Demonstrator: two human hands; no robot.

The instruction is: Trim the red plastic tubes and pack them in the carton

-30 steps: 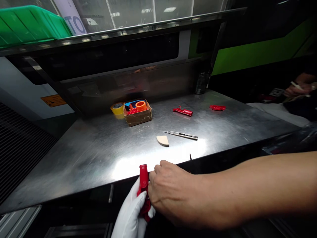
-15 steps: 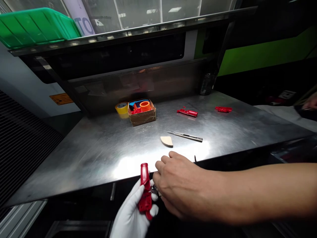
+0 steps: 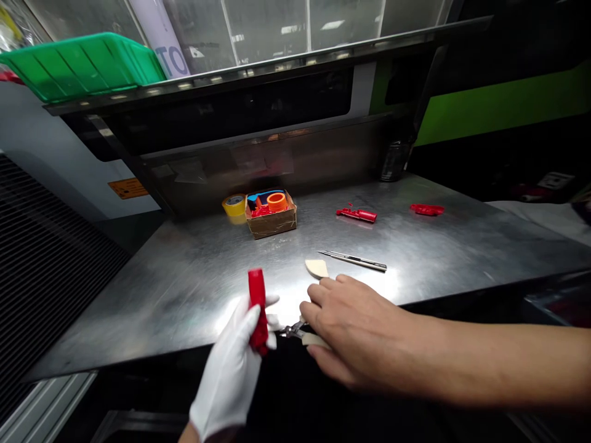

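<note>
Head view showed 2 hands working over the front edge of a metal desk [image 3: 184, 295]. The left hand [image 3: 231, 357], in a white glove, was pinching a red tubular part [image 3: 257, 289] between thumb and fingers, so that the part stood roughly upright with its round end at the top. The right hand [image 3: 355, 326], ungloved, was curled around the pale handles of a pliers-like tool [image 3: 295, 331]. The tool's metal tips pointed left and lay just beside the gloved fingers, near the red part; whether they touched it could not be told.

Just beyond the right knuckles lay a beige fan-shaped piece [image 3: 316, 268], and behind that a slim knife-like tool [image 3: 353, 260] lay slantwise. Farther back on the desk were 2 more red pieces: a long piece [image 3: 362, 215] with a small fragment near it, and a flatter piece [image 3: 427, 210] well to its right.

Left of these stood a small cardboard box [image 3: 274, 227] with an orange ring [image 3: 277, 202] and blue and red items inside. A yellow tape roll [image 3: 234, 205] was just beside the box. A dark jar [image 3: 394, 161] stood at the back right, and a green bin [image 3: 92, 66] rested on the shelf [image 3: 277, 64] above.
</note>
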